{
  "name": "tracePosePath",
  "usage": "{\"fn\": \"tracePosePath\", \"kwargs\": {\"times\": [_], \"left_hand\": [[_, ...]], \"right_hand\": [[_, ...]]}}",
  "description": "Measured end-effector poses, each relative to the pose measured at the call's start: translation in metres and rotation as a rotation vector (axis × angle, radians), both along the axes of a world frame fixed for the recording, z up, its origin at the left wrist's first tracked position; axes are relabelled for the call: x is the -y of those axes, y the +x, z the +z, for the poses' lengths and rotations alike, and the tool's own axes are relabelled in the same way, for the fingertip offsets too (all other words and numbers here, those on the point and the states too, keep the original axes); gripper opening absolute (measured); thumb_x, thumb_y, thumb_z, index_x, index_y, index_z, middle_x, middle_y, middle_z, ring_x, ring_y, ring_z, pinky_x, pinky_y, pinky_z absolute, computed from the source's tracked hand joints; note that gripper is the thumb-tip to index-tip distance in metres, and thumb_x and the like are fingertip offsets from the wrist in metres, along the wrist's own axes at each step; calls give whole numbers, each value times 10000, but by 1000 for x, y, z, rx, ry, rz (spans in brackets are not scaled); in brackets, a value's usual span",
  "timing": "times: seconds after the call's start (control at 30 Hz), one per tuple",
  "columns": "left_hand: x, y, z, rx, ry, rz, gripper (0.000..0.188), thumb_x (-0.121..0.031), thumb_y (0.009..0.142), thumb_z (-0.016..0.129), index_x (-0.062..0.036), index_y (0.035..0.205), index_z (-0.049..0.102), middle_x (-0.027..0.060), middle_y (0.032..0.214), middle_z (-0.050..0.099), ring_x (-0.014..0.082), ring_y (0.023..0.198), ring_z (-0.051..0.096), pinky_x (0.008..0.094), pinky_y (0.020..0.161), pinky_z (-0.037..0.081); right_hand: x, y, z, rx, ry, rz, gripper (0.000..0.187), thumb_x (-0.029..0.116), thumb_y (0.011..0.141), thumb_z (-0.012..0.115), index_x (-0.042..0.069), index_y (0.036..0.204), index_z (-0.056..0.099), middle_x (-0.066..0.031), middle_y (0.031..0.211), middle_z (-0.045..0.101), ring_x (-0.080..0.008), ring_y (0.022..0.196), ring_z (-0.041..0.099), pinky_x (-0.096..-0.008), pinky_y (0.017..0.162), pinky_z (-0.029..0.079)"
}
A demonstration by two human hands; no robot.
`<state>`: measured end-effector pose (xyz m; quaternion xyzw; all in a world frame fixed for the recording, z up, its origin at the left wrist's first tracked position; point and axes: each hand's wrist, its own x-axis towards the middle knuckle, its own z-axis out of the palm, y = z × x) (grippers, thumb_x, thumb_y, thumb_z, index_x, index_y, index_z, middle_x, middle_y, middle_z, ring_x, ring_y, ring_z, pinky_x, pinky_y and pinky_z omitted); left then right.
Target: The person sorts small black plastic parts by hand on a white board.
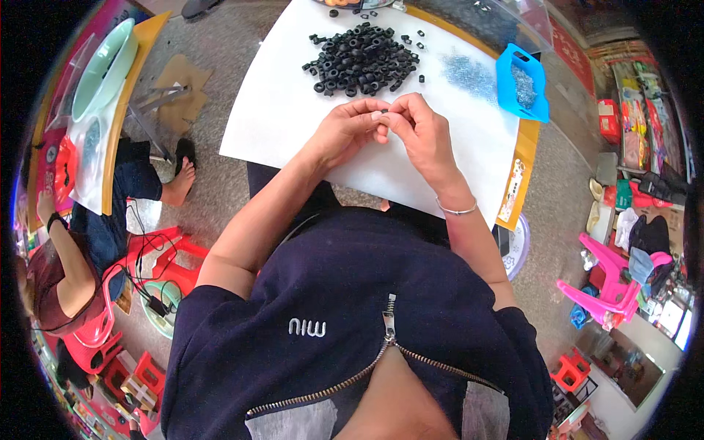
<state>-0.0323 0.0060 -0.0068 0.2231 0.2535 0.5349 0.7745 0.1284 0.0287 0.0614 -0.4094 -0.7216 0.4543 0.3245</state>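
Observation:
My left hand [345, 133] and my right hand [424, 136] meet fingertip to fingertip over the near part of a white-covered table [440, 176]. Both are closed in a pinch around a small black part [384, 111], mostly hidden by the thumbs and fingers. Just beyond them lies a heap of small black ring-like parts [359, 62], several scattered at its edges. To the heap's right, tiny silvery-blue pieces [471, 75] are spread on the white surface. A blue scoop-shaped tray [504, 95] at the table's right edge holds more of them.
A round container [352, 4] is cut off at the far edge. At left, another person [70, 271] sits at a second table with a pale green basin [106, 70] and a red tray [66, 165]. Red stools [150, 372] and a pink chair [603, 282] stand around.

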Motion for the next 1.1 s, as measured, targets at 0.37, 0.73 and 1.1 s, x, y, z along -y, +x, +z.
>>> {"fn": "tracePosePath", "kwargs": {"times": [0.37, 0.73, 1.1], "left_hand": [[0, -4, 2, 83, -65, 14, 248, -81, 894, 559, 19, 1116, 513, 103, 964, 567, 139, 783, 580, 246, 722, 522], [-1, -5, 3, 153, -55, 14, 258, -73, 912, 527, 28, 1147, 505, 113, 1008, 580, 137, 811, 599, 254, 751, 538], [-1, -7, 2, 162, -61, 0, 277, -87, 910, 540, 23, 1160, 496, 108, 1015, 572, 136, 809, 589, 252, 750, 536]], "right_hand": [[-17, 18, -35, -206, -236, -171, 165, 171, 868, 615, 15, 829, 578, 6, 648, 531, -57, 620, 466, -224, 575, 404], [-57, 3, -43, 374, 709, -89, 131, 65, 706, 677, 91, 832, 652, -58, 819, 558, -254, 827, 536, -361, 743, 452], [-44, 3, -38, 136, 338, -122, 132, 66, 800, 630, 53, 931, 636, -55, 856, 623, -176, 772, 575, -295, 697, 467]]}}
